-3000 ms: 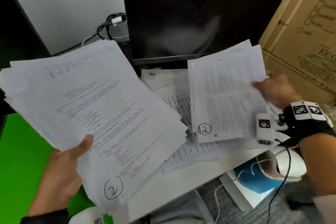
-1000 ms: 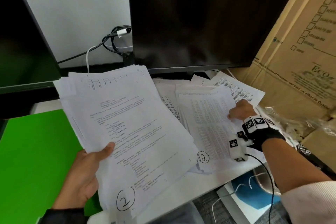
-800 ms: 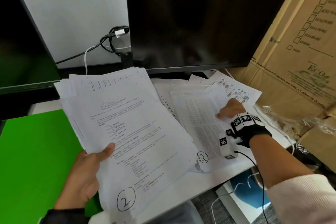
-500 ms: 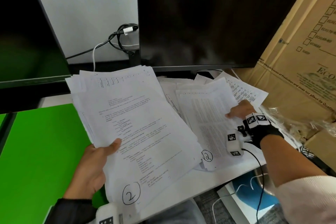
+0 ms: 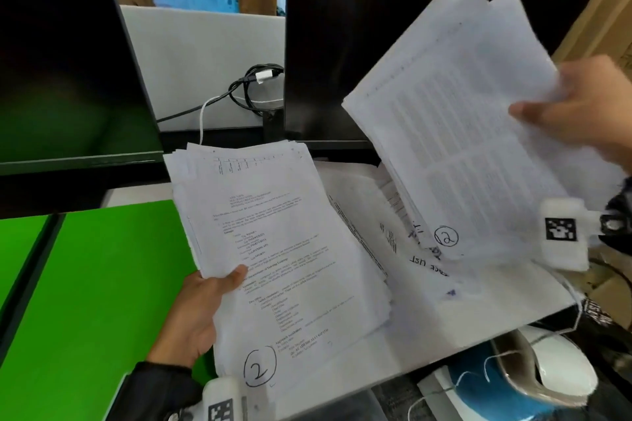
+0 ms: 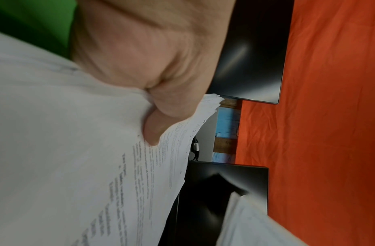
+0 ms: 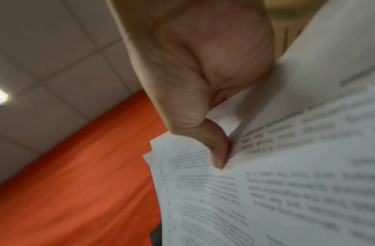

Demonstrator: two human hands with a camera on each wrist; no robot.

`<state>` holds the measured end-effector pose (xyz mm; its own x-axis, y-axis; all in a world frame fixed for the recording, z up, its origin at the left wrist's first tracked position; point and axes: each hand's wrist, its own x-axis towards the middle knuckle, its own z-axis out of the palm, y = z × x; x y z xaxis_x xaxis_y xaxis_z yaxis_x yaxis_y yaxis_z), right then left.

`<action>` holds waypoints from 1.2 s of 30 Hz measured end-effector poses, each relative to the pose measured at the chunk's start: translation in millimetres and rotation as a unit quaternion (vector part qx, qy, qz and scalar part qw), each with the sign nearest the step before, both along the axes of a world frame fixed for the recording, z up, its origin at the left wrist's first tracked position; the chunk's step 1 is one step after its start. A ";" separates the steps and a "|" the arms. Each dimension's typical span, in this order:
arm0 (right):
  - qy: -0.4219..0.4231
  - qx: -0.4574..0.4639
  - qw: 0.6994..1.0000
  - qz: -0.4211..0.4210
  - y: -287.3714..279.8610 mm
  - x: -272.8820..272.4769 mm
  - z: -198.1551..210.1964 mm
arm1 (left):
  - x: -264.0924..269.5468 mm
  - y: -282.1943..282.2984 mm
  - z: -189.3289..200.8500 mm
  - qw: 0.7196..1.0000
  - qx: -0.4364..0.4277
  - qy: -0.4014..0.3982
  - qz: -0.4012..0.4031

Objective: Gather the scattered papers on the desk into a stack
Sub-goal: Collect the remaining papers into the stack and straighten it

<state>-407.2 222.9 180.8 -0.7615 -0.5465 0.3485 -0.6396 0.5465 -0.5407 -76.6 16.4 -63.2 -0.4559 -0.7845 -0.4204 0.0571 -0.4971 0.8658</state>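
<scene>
The fingers of the left hand (image 5: 196,313) are hidden beneath a thick stack of printed papers (image 5: 284,256), and its thumb (image 5: 236,275) is pressed on the top sheet, marked with a circled 2, so the stack is clamped at its left edge in the lower centre of the head view. A second sheaf marked 12 (image 5: 458,133) is held raised at the upper right, pinched between the thumb and fingers of the right hand (image 5: 578,113). More loose sheets (image 5: 420,270) are seen lying on the white desk (image 5: 461,314) below the raised sheaf. A green folder (image 5: 89,301) is seen at the lower left, and a dark monitor (image 5: 342,55) behind the papers.
</scene>
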 end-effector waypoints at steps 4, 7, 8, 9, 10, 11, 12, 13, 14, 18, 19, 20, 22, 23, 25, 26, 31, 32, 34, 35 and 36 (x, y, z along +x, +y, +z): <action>-0.150 -0.074 0.980 0.104 -4.5 6.3 22.2 | -1.0 -0.6 3.8 1.000 -0.001 0.007 -0.002; -0.314 -0.126 0.916 0.215 -26.2 6.6 -4.5 | -0.7 0.6 5.7 1.000 -0.012 0.022 -0.013; -0.363 -0.129 0.891 0.241 -37.7 11.7 -22.8 | -0.4 1.5 6.3 0.999 -0.016 0.033 -0.020; -0.407 -0.120 0.869 0.253 -50.6 17.7 -44.7 | 0.3 2.4 6.3 0.998 -0.018 0.053 -0.030; -0.447 -0.110 0.850 0.256 -63.5 27.7 -69.7 | 0.8 4.0 7.5 0.997 -0.016 0.067 -0.038; -0.480 -0.095 0.834 0.254 -74.6 35.7 -97.3 | 1.5 4.6 6.6 0.995 -0.017 0.079 -0.050; -0.507 -0.074 0.822 0.248 -84.8 47.5 -123.6 | 2.8 7.6 8.8 0.995 -0.019 0.082 -0.054; -0.515 -0.049 0.823 0.233 -93.4 59.0 -148.3 | 4.2 8.6 8.0 0.995 -0.026 0.073 -0.061; -0.499 -0.020 0.840 0.212 -99.8 70.6 -168.1 | 5.8 12.3 12.8 0.995 -0.034 0.061 -0.067; -0.349 0.070 0.924 0.138 -112.0 92.5 -212.9 | 9.3 10.8 3.3 0.996 -0.030 -0.022 -0.081; -0.316 0.092 0.934 0.140 -112.8 93.7 -214.6 | 9.8 10.8 3.3 0.997 -0.019 -0.015 -0.077; -0.292 0.112 0.939 0.144 -113.7 93.6 -215.6 | 10.0 10.7 2.9 0.997 -0.001 0.000 -0.076; -0.271 0.140 0.940 0.153 -116.1 92.6 -215.6 | 10.2 10.2 6.6 0.996 0.028 0.034 -0.074; -0.261 0.156 0.940 0.153 -118.1 91.6 -218.2 | 9.8 10.0 8.7 0.995 0.035 0.042 -0.081; -0.216 0.208 0.942 0.152 -123.4 90.3 -227.3 | 5.7 9.4 12.1 0.996 0.019 0.025 -0.079; -0.192 0.238 0.940 0.154 -126.1 90.7 -233.4 | 3.2 9.3 11.7 0.997 0.003 -0.001 -0.074; -0.235 0.188 0.940 0.162 -124.0 92.5 -229.0 | 5.9 5.8 31.7 0.992 -0.083 -0.028 -0.087; -0.304 0.134 0.926 0.178 -119.9 92.3 -219.1 | 10.4 3.2 44.5 0.990 -0.102 -0.008 -0.094; -0.476 -0.011 0.842 0.253 -110.1 94.3 -196.4 | 22.7 -4.8 71.1 0.983 -0.130 0.052 -0.120; -0.555 -0.078 0.778 0.286 -105.3 95.5 -186.0 | 29.1 -8.9 83.5 0.976 -0.142 0.082 -0.141; -0.609 -0.128 0.719 0.310 -101.4 98.9 -174.1 | 34.6 -12.9 95.4 0.970 -0.156 0.103 -0.156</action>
<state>-308.4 121.5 6.7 -0.2261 -0.9488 -0.2205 0.3153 0.1429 -0.9382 -42.0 3.6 32.2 -0.7403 -0.6696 -0.0601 0.1335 -0.2340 0.9630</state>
